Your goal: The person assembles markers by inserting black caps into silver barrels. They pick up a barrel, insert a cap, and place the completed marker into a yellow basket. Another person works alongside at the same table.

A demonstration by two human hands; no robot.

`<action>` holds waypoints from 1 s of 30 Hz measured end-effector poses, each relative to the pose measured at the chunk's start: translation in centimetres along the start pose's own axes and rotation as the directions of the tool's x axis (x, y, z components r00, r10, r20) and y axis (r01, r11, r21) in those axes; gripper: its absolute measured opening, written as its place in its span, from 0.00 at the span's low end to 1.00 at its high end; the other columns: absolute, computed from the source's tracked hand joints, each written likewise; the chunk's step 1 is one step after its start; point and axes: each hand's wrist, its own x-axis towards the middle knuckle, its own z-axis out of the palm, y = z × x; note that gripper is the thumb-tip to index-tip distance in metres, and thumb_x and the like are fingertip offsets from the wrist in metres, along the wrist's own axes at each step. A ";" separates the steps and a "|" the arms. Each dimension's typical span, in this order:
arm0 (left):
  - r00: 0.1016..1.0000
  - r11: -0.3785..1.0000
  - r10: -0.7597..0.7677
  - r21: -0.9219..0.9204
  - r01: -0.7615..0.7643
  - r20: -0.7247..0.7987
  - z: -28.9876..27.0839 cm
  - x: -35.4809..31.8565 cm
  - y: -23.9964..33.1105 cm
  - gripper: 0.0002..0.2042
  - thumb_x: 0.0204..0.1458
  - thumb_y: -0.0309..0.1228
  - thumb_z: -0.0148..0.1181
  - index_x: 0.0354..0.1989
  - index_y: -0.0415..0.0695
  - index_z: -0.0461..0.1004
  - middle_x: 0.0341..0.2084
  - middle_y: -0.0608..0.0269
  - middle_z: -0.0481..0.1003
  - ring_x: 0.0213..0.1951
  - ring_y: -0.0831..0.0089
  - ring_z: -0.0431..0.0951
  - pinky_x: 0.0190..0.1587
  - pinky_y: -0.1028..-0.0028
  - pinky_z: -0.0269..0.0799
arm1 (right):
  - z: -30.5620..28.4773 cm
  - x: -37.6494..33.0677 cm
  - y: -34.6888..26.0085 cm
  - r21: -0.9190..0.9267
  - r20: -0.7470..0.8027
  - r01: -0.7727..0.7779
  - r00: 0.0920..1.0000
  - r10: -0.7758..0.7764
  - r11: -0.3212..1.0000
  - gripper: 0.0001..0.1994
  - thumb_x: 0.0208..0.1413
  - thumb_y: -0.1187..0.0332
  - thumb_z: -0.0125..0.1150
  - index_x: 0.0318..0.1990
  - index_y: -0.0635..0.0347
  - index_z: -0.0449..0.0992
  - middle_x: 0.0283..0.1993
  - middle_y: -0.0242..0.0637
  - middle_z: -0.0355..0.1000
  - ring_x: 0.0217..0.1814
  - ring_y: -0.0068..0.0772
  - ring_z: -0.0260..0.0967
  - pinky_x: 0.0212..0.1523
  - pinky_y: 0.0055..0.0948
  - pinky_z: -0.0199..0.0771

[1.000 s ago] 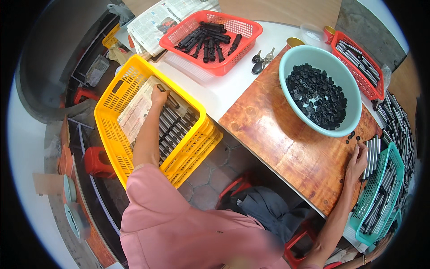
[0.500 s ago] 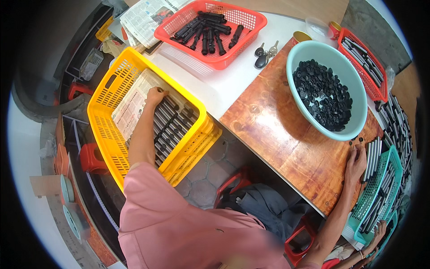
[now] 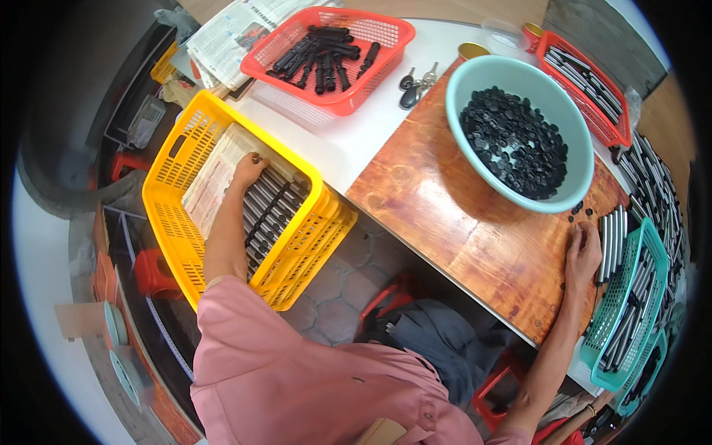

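My left hand (image 3: 249, 172) reaches into a yellow plastic crate (image 3: 166, 172), its fingers closed at the black end of a metal tube at the top of a row. Several metal tubes with black caps (image 3: 268, 211) lie side by side in there beside a folded newspaper (image 3: 211, 178). My right hand (image 3: 584, 254) rests on the wooden board (image 3: 445, 215) with its fingers curled; what they hold, if anything, is hidden. Just above it lie a few small black caps (image 3: 579, 210), and short metal tubes (image 3: 612, 245) stand in a row next to it.
A pale green basin (image 3: 460, 122) holds many black caps. Red baskets (image 3: 356, 93) (image 3: 624, 133) contain black parts and metal tubes. A green basket (image 3: 593, 345) of tubes sits at the right, near another person's forearm (image 3: 575, 426). Keys (image 3: 410, 96) lie on the white table.
My left hand stays at the tubes' top end, and my right hand stays beside the caps with its fingers more curled. The other person's hand has drawn back from the green basket. The view has shifted slightly.
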 end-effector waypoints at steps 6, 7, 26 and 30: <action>0.963 0.914 0.260 -0.340 -0.222 0.069 1.9 4.9 -9.6 0.28 0.53 0.35 0.67 0.59 0.29 0.71 0.50 0.43 0.79 0.52 0.59 0.79 0.54 0.64 0.75 | -0.1 0.7 -1.6 0.117 -0.093 0.034 0.995 -0.023 0.993 0.07 0.61 0.74 0.60 0.45 0.63 0.78 0.41 0.50 0.78 0.42 0.50 0.78 0.43 0.40 0.76; 0.962 0.911 0.246 -0.366 -0.190 0.115 2.7 4.1 -7.2 0.28 0.55 0.34 0.66 0.60 0.29 0.70 0.53 0.43 0.78 0.54 0.58 0.78 0.56 0.64 0.74 | -1.2 0.8 -2.0 0.084 -0.090 0.048 0.995 -0.040 0.995 0.06 0.57 0.76 0.61 0.42 0.62 0.77 0.38 0.49 0.77 0.42 0.54 0.76 0.43 0.45 0.75; 0.131 0.387 0.730 0.247 -0.889 -0.671 -8.9 -13.9 28.7 0.10 0.63 0.19 0.56 0.51 0.35 0.77 0.49 0.51 0.77 0.54 0.57 0.76 0.59 0.62 0.70 | -4.5 -0.3 1.0 -0.548 -0.185 -0.284 0.958 0.217 0.787 0.05 0.48 0.72 0.63 0.33 0.61 0.80 0.35 0.41 0.75 0.43 0.41 0.73 0.45 0.40 0.68; -0.279 -0.238 0.904 0.162 -0.958 -0.323 -2.5 -24.3 38.9 0.14 0.40 0.20 0.64 0.40 0.38 0.80 0.41 0.50 0.78 0.45 0.53 0.78 0.47 0.60 0.74 | -4.9 -0.5 1.1 -0.561 -0.105 -0.277 0.958 0.265 0.780 0.05 0.47 0.71 0.64 0.32 0.61 0.79 0.34 0.44 0.78 0.41 0.43 0.76 0.43 0.41 0.71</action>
